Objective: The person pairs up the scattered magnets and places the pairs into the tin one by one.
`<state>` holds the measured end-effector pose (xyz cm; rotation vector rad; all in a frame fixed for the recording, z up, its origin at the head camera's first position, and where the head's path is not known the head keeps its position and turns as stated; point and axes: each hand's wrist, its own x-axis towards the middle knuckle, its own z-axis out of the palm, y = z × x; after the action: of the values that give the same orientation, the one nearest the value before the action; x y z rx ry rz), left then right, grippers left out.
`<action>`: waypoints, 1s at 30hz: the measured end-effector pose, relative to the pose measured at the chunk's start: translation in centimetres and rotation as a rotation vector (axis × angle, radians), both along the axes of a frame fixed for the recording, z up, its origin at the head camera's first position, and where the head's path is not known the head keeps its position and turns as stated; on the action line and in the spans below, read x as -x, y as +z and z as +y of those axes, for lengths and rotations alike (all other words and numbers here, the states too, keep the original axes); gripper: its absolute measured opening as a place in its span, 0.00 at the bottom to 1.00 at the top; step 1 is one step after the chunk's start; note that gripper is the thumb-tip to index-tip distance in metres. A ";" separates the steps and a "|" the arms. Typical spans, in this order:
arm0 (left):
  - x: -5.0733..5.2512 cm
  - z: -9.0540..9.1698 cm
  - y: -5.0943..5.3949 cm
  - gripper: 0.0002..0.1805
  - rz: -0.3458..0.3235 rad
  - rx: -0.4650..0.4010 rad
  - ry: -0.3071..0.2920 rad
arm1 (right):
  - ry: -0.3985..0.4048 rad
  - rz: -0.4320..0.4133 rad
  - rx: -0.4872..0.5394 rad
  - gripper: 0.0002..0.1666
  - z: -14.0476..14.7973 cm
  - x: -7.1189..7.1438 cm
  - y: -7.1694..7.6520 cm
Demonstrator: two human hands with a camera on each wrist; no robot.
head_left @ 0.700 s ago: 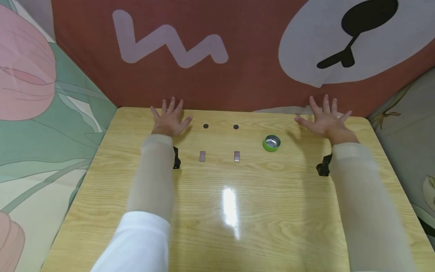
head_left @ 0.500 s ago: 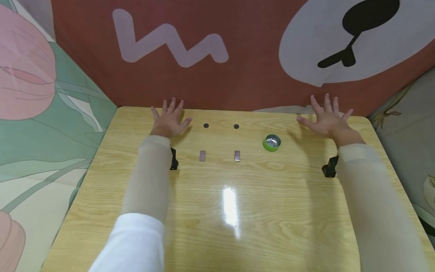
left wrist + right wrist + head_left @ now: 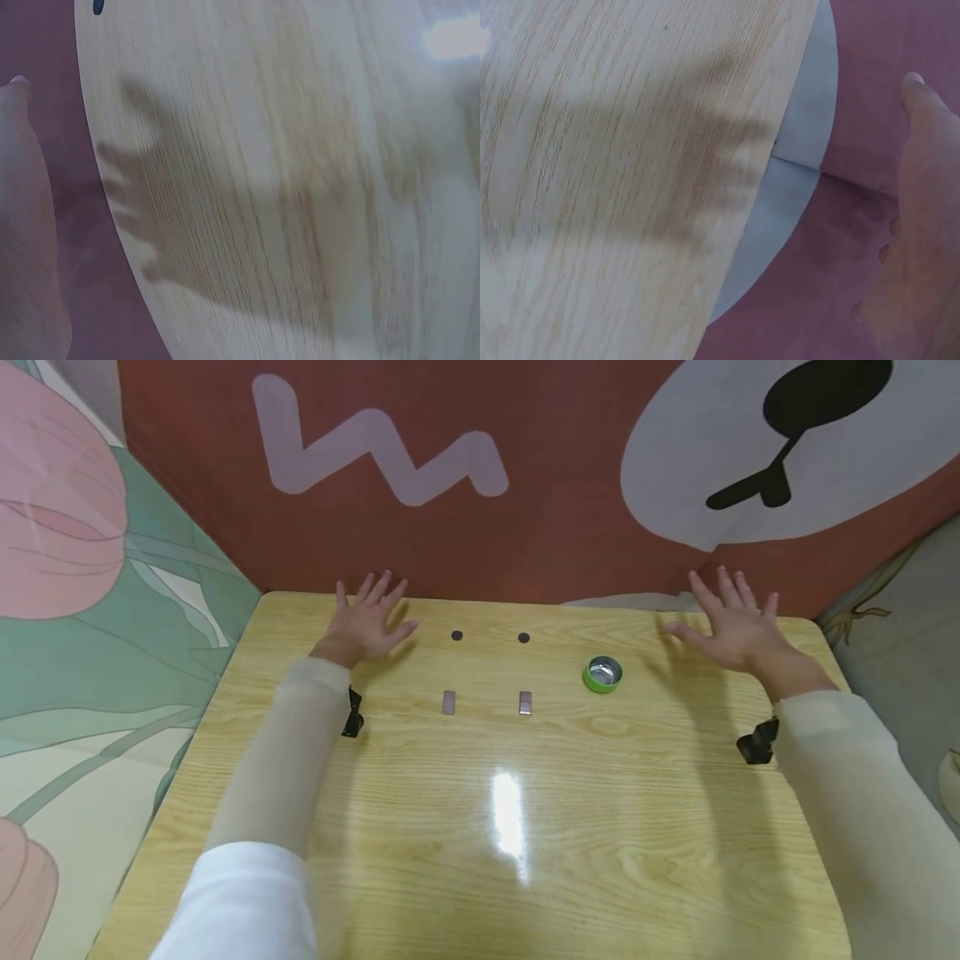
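My left hand is held over the far left part of the table with its fingers spread, holding nothing. Spread in the same way, my right hand hovers over the far right part. Each casts a shadow on the wood. Between the hands lie two small dark discs, a left disc and a right disc. Nearer to me are two small flat rectangular pieces, one dull and one shinier. A round green container with a silvery inside stands left of my right hand.
The wooden table ends at a reddish-brown printed cloth behind it. Patterned cloth also hangs at both sides. Black wrist mounts stick out under the forearms, a left mount and a right mount. Light glares on the tabletop.
Both forearms have swung outward, the left one leftward and the right one rightward. The hands have turned a little but stay spread. The small things on the table have not moved.
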<state>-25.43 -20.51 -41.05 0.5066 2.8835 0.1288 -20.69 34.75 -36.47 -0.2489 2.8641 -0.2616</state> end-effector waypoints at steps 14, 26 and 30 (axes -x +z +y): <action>-1.3 -1.4 1.7 0.45 0.024 -0.023 -0.104 | 0.084 0.022 0.027 0.52 -1.0 -1.7 1.4; -3.3 -1.7 2.6 0.45 0.032 -0.043 -0.181 | 0.202 0.061 0.020 0.52 -3.6 -3.3 1.1; -4.1 -1.3 2.6 0.45 0.036 -0.054 -0.217 | 0.228 0.053 0.035 0.51 -4.4 -3.9 1.0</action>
<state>-21.28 -21.79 -38.49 0.8352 2.8421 0.1653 -16.79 30.32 -35.46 -0.5930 2.8506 -0.2632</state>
